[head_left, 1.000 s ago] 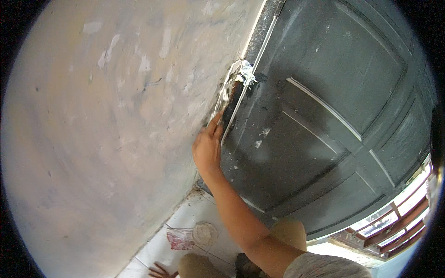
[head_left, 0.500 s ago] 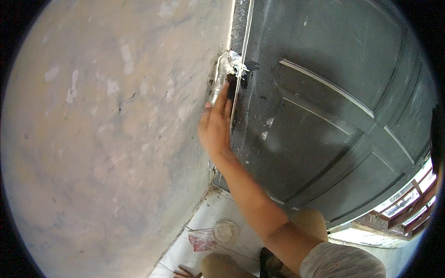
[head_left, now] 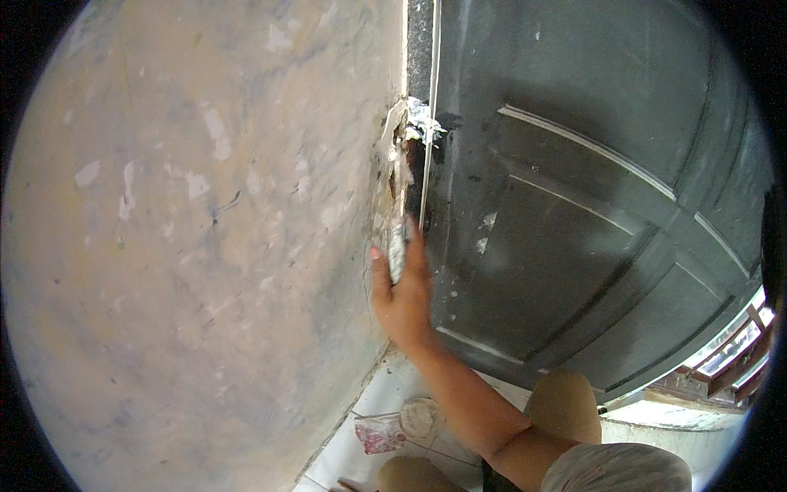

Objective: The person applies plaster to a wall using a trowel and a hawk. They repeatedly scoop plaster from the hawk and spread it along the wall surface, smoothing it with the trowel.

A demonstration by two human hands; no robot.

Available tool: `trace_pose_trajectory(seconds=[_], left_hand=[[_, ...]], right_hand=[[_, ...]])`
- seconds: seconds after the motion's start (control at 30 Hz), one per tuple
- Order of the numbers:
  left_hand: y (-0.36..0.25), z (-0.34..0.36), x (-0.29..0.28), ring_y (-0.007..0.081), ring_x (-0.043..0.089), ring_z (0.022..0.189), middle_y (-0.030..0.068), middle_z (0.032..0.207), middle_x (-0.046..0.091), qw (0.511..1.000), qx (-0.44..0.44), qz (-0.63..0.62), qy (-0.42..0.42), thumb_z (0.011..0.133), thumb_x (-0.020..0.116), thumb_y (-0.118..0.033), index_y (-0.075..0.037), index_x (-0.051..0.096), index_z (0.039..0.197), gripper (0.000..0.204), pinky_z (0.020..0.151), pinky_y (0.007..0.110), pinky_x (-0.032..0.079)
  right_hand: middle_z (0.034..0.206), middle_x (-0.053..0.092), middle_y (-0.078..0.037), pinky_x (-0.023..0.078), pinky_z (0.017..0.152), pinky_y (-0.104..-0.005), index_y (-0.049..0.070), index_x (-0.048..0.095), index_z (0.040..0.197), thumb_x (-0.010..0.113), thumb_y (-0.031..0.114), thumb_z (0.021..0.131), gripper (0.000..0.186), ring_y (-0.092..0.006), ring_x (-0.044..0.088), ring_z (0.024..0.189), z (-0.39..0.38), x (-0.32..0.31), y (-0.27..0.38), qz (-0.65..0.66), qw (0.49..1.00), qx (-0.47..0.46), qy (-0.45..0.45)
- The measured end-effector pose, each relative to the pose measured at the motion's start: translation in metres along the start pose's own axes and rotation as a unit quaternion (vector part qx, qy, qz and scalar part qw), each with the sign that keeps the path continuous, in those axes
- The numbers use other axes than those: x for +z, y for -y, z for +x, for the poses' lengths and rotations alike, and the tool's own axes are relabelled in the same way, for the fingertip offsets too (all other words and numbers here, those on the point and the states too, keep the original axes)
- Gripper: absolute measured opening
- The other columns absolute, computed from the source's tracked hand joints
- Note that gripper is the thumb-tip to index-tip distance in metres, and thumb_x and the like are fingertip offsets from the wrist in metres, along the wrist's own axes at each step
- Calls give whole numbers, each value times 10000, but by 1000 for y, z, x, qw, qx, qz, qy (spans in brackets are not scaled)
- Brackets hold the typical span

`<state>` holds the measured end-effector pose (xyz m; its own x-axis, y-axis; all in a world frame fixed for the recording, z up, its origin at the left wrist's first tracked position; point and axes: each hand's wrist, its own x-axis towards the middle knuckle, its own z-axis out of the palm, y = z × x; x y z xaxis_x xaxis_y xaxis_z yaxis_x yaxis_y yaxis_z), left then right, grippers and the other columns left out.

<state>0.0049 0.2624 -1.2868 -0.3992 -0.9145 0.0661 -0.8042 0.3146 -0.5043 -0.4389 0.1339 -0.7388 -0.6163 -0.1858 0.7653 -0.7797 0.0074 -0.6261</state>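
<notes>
My right hand [head_left: 403, 299] is at the corner where the wall meets the door frame, thumb and fingers pointing up and slightly blurred. Between thumb and fingers is a narrow, crumpled whitish-silver strip [head_left: 398, 252]; its material is unclear. Above the hand, a ragged, broken gap [head_left: 399, 156] runs along the edge of the wall beside the dark door frame [head_left: 416, 184]. A crumpled white and silvery clump [head_left: 422, 119] sticks out at the top of this gap. My left hand does not show clearly; only a small brownish tip appears at the lower edge.
The patchy beige wall [head_left: 205, 271] fills the left side. A dark grey panelled door [head_left: 557, 246] stands to the right. On the white tiled floor [head_left: 348, 459] are a round, pale-crusted container [head_left: 421, 418] and a red-and-clear plastic packet [head_left: 379, 435]. My knees are close by.
My right hand has moved down along the corner. The shiny strip that covered the wall's edge no longer covers it, and the broken gap shows. The view has shifted slightly.
</notes>
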Motion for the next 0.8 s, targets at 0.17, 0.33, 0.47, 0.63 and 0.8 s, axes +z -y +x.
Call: trace_pose_trajectory(seconds=[0.17,0.33,0.47,0.63,0.8], left_hand=[[18,7,-22,734,272,1387,405,1656,91,908,69,-255,326,806,266,-981,-129,21,1685,1248,934,804,432],[7,14,-29,720,224,1421,392,1666,68,969,40,-151,190,836,215,-963,-135,37,1686,1200,1007,822,355],[-10,-5,7,660,290,1438,333,1686,134,980,-21,166,-111,867,116,-932,-168,78,1690,1123,1105,797,252],[-11,-6,-10,626,333,1436,310,1682,185,980,-13,172,-103,876,70,-919,-175,107,1688,1102,1126,778,235],[-14,-8,-21,617,365,1415,309,1664,220,982,-9,161,-100,876,51,-913,-169,132,1682,1100,1117,771,251]], right_hand=[[961,618,-49,464,555,-327,64,450,1262,546,290,1102,293,-92,542,694,41,-5,-30,237,967,92,-6],[840,565,0,409,472,-304,202,502,1215,498,431,1101,256,-130,500,562,63,10,-32,530,815,234,23],[796,558,-5,347,409,-297,200,507,1173,509,485,1086,298,-127,448,483,54,35,-39,569,779,263,25],[701,547,-4,298,367,-269,198,523,1133,478,572,1073,381,-106,400,401,41,43,-48,483,823,296,24],[637,542,-5,306,360,-273,170,524,1075,433,669,1049,508,-102,386,379,28,32,-32,392,827,390,98]])
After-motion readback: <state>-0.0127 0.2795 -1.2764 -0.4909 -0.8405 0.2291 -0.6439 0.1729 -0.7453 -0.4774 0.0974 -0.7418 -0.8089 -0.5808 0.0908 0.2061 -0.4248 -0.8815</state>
